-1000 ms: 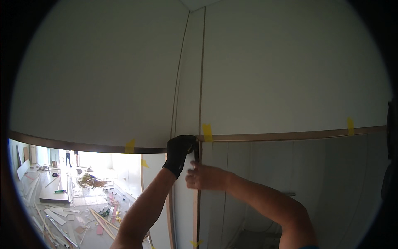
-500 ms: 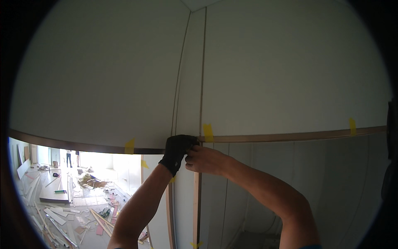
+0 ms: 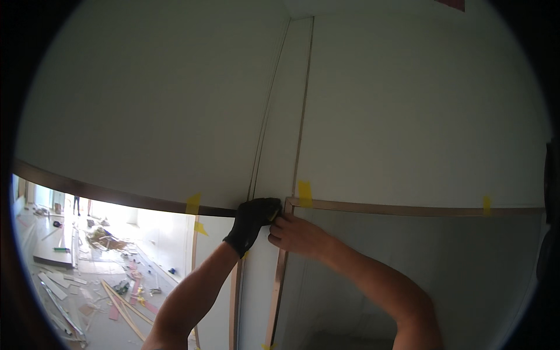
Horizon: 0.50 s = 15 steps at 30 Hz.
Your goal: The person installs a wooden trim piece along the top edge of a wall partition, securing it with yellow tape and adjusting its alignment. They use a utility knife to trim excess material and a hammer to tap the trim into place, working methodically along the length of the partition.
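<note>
- Pale walls (image 3: 420, 111), littered floor (image 3: 111, 335)
- Three yellow tape strips (image 3: 305, 195) along brown trim (image 3: 391, 209)
- Gloved left hand (image 3: 254, 220), bare right hand (image 3: 302, 237), close together; cannot tell either grip

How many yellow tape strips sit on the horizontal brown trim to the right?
2: one yellow tape strip near the left end of the brown trim, above the bare right hand; a second strip toward its right end. The dark picture edge could hide more.

From the person's head, the wide fisheye camera faces the wall (image 3: 420, 116), quite near. The left hand (image 3: 254, 220) and right hand (image 3: 300, 235) are close, at six o'clock from centre; the floor (image 3: 119, 334) lies farther, at eight o'clock.
</note>
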Each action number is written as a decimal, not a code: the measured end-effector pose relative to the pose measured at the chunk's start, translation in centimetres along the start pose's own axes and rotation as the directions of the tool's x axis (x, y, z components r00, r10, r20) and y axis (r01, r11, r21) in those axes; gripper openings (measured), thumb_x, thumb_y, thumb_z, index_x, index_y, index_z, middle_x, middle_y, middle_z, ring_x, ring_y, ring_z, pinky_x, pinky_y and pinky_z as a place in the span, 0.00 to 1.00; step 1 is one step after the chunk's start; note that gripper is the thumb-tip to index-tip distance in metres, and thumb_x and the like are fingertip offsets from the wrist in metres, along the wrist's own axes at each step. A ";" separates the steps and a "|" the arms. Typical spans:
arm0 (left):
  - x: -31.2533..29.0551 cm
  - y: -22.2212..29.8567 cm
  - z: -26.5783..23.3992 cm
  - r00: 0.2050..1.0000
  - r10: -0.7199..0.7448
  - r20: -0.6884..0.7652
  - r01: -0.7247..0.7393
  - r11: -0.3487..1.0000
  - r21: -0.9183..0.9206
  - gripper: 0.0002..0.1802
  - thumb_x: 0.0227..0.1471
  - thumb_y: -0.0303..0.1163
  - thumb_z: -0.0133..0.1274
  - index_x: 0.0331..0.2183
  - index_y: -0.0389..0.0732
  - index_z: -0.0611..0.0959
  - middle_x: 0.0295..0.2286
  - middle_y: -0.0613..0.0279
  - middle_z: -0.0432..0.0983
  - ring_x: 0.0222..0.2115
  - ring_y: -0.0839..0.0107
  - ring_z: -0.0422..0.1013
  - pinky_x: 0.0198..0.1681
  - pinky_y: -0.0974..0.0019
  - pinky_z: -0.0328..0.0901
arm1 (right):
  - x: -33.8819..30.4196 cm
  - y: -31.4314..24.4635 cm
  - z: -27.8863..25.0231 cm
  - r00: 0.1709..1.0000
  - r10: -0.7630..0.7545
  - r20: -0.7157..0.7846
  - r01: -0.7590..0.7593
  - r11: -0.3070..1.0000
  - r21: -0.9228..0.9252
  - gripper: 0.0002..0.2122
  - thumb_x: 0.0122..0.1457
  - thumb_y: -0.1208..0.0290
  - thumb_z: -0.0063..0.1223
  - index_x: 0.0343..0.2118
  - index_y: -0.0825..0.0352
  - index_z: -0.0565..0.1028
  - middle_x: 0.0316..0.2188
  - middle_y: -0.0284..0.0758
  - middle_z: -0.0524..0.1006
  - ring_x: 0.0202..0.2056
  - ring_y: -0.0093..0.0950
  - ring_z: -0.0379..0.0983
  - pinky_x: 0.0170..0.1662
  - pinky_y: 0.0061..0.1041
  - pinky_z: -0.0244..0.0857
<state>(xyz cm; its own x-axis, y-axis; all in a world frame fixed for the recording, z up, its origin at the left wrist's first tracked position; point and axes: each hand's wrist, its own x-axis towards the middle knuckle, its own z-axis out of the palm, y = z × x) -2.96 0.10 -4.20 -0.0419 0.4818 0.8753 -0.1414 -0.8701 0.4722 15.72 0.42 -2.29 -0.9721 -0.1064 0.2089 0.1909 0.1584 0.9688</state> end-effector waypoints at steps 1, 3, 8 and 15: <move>-0.4 -1.0 -0.8 0.993 0.112 -0.026 -0.107 0.983 0.150 0.10 0.54 0.23 0.53 0.40 0.35 0.84 0.34 0.60 0.81 0.34 0.73 0.77 0.39 0.70 0.71 | 0.2 -0.2 -0.4 1.000 0.016 0.017 -0.017 1.000 0.021 0.09 0.54 0.76 0.57 0.39 0.63 0.78 0.40 0.28 0.75 0.46 0.28 0.69 0.56 0.27 0.64; -0.3 -3.4 -1.4 0.943 0.331 -0.029 -0.288 0.859 0.424 0.13 0.52 0.21 0.53 0.41 0.36 0.84 0.35 0.58 0.81 0.35 0.69 0.78 0.41 0.70 0.71 | -0.1 -0.1 -1.0 1.000 0.002 -0.002 -0.002 1.000 0.005 0.08 0.53 0.77 0.57 0.37 0.63 0.77 0.39 0.29 0.75 0.45 0.27 0.69 0.57 0.29 0.63; -1.7 -4.1 0.0 0.824 0.564 -0.045 -0.423 0.667 0.613 0.13 0.51 0.20 0.50 0.39 0.37 0.82 0.35 0.51 0.79 0.37 0.56 0.76 0.41 0.61 0.70 | -0.2 -0.3 -2.5 0.999 -0.007 -0.050 0.007 1.000 -0.009 0.05 0.50 0.78 0.57 0.30 0.63 0.75 0.35 0.30 0.73 0.43 0.28 0.70 0.59 0.32 0.63; -2.0 -4.2 0.4 0.786 0.618 -0.021 -0.472 0.621 0.627 0.12 0.50 0.19 0.47 0.38 0.37 0.79 0.35 0.48 0.75 0.37 0.49 0.72 0.41 0.56 0.68 | -0.3 -0.3 -4.4 0.996 -0.021 -0.082 0.019 0.999 -0.026 0.04 0.50 0.78 0.56 0.29 0.64 0.74 0.34 0.31 0.74 0.46 0.30 0.71 0.60 0.35 0.63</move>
<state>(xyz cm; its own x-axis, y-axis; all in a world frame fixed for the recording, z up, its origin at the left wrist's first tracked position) -1.84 2.79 -7.86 -0.1412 -0.1572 0.9774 0.5517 -0.8323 -0.0541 16.57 -3.90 -2.10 -0.9615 -0.1900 0.1984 0.1756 0.1303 0.9758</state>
